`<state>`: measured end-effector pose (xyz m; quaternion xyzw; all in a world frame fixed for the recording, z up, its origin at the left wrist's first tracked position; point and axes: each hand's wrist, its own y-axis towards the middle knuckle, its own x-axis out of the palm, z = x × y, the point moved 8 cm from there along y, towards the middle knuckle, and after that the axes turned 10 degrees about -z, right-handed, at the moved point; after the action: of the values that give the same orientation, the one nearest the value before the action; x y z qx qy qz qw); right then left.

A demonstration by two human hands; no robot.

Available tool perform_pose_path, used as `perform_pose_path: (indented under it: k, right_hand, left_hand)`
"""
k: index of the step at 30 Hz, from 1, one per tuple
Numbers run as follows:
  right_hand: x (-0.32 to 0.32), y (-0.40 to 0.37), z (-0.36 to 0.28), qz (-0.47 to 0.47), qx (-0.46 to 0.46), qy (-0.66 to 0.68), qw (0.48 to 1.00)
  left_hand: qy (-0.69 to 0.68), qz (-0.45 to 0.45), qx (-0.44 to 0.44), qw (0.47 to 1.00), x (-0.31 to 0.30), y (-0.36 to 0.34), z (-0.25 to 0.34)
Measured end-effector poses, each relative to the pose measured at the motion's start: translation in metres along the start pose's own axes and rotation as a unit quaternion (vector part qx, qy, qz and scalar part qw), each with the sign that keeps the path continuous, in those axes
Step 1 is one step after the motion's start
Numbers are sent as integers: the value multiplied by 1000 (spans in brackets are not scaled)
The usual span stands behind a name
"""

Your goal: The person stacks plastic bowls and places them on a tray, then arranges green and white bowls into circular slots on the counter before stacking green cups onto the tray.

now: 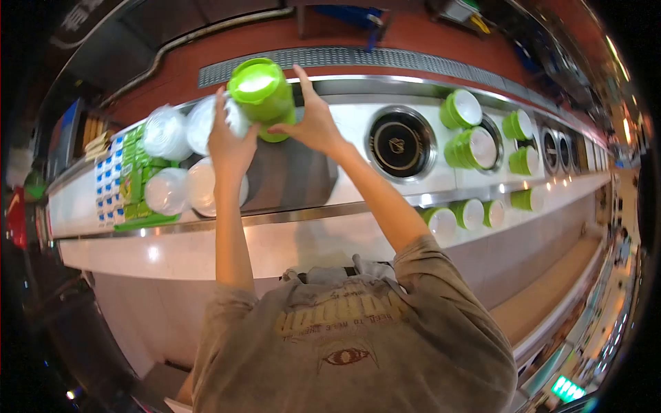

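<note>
A tall stack of green bowls with a white inside at the top is between my two hands over the counter's back part. My left hand grips its left side, fingers up along it and the thumb near its lower part. On the other side, my right hand cups the stack with fingers stretched and the thumb at its lower bowls. Beside my left hand and forearm are stacks of clear plastic lids or bowls, partly hidden by the arm. A dark mat lies below the hands.
Green packets and a blue-and-white patterned pack lie at the left. Right of my arm is a round dark cooker well in the counter. Farther right stand several stacks of green bowls, with more on the front ledge.
</note>
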<state>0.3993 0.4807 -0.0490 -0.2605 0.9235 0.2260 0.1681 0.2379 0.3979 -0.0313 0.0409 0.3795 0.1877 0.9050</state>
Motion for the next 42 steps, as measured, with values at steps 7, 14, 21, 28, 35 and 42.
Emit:
perform_pose_path:
  k: [7, 14, 21, 28, 35, 42]
  right_hand:
    - [-45, -221, 18, 99, 193, 79, 973]
    - [-67, -480, 67, 221, 495, 160, 825]
    - [-128, -518, 79, 402, 532, 287, 688]
    - [-196, -522, 145, 351, 489, 337, 724]
    - [-217, -526, 173, 258, 469, 391, 749]
    - [-250, -566, 180, 333, 611, 333, 637]
  left_hand:
    - [-195, -52, -32, 979, 46, -138, 30]
    - [-221, -481, -36, 848, 193, -269, 42]
    - [-109, -584, 89, 799, 234, -303, 80]
    - [-114, -478, 20, 871, 302, -230, 161]
    - [-200, -344, -11, 918, 373, -127, 228]
    - [-140, -399, -25, 906, 387, -120, 260]
